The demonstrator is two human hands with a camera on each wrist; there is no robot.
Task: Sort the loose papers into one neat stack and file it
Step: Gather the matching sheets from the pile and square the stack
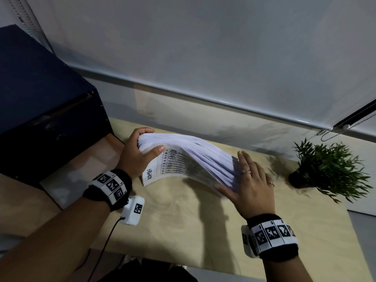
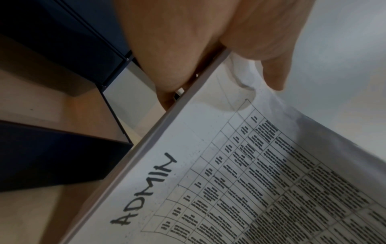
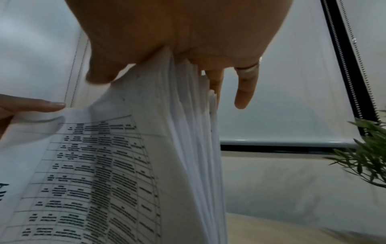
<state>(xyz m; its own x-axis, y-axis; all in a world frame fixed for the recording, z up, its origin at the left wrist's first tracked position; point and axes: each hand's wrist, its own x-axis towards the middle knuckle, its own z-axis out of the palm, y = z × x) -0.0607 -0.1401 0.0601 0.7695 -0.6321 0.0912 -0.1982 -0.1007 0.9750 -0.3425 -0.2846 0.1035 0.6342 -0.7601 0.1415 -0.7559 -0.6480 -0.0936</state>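
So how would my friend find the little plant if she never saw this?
Start at the pale wooden table under the big white blind. Go past the pile of papers and the right hand to the far right edge. The plant is the only green, spiky-leaved thing there, in a small dark pot.

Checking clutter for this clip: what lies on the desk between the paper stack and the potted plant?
Only the right hand, flat against the end of the paper stack, then bare desk with shadow up to the potted plant. The head view shows it.
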